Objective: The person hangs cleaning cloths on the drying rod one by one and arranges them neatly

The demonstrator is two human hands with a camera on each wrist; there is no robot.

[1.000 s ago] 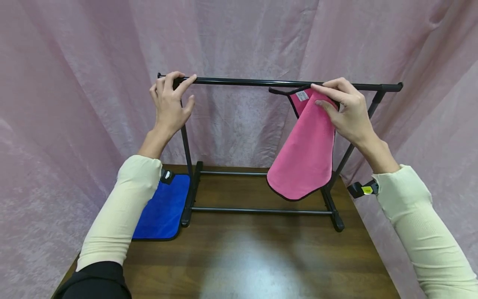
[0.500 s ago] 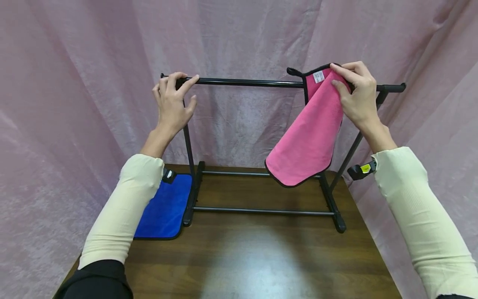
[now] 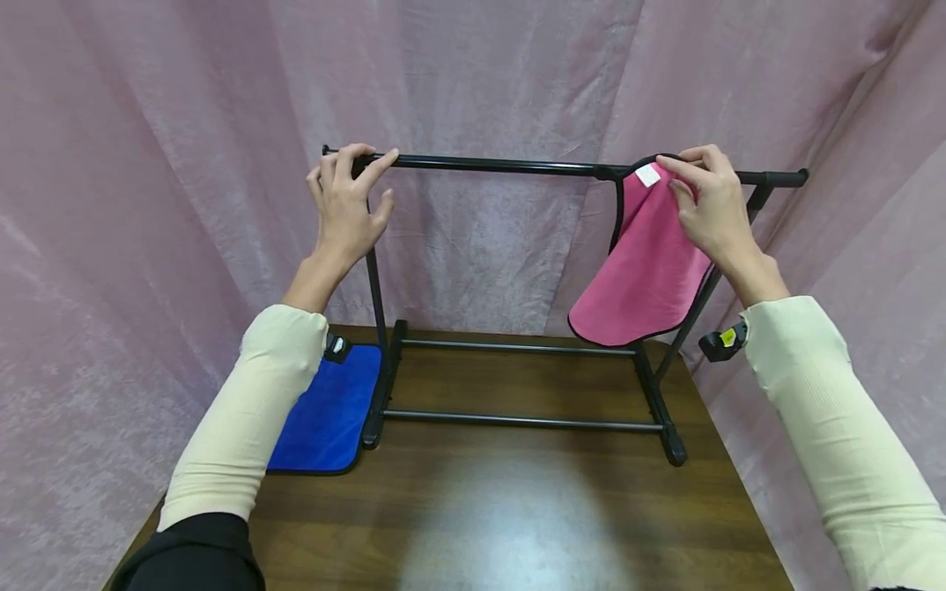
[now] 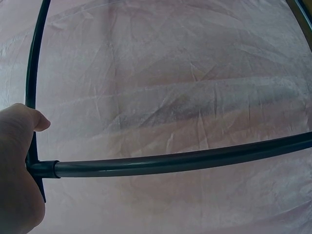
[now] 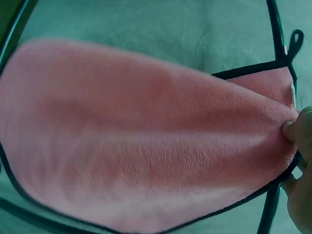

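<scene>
A black metal drying rack (image 3: 502, 167) stands on a brown wooden table (image 3: 510, 509). My left hand (image 3: 347, 205) grips the left end of its top bar (image 4: 170, 163), fingers curled over the rail. My right hand (image 3: 705, 205) pinches the top corner of a pink cloth (image 3: 646, 271) with black trim and a white tag, holding it against the right end of the bar. The cloth (image 5: 146, 141) hangs down in front of the rack's right leg. In the right wrist view my fingertips (image 5: 292, 129) pinch its edge.
A blue cloth (image 3: 328, 414) lies flat on the table at the left, beside the rack's left foot and partly under my left forearm. Pink curtain fabric (image 3: 148, 164) surrounds the table on three sides. The rack's lower rails (image 3: 517, 421) cross the table's far half.
My right hand has lifted the pink cloth, carried it rightward and brought its corner down onto the right end of the top bar. My left hand has stayed on the bar.
</scene>
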